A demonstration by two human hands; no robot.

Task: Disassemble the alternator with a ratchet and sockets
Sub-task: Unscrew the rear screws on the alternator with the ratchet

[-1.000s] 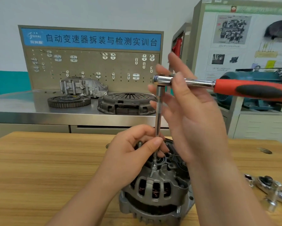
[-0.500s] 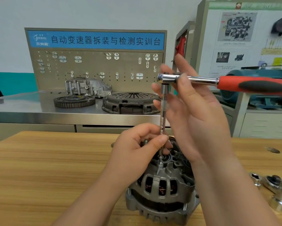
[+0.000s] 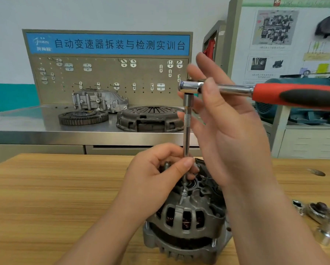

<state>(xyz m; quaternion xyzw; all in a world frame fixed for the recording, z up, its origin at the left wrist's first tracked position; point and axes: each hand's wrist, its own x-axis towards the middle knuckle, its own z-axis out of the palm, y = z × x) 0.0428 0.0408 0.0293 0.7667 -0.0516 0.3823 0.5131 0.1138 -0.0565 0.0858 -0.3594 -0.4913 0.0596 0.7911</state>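
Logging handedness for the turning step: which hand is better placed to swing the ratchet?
Right. The right hand has its thumb across the ratchet neck, beside the red handle. The left hand is low, pinching the extension bar above the alternator, likely steadying it.

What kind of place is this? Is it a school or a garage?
Probably a car-mechanic training workshop: a pegboard tool panel, a clutch cover and flywheel laid out on a steel bench, and engine posters on the wall.
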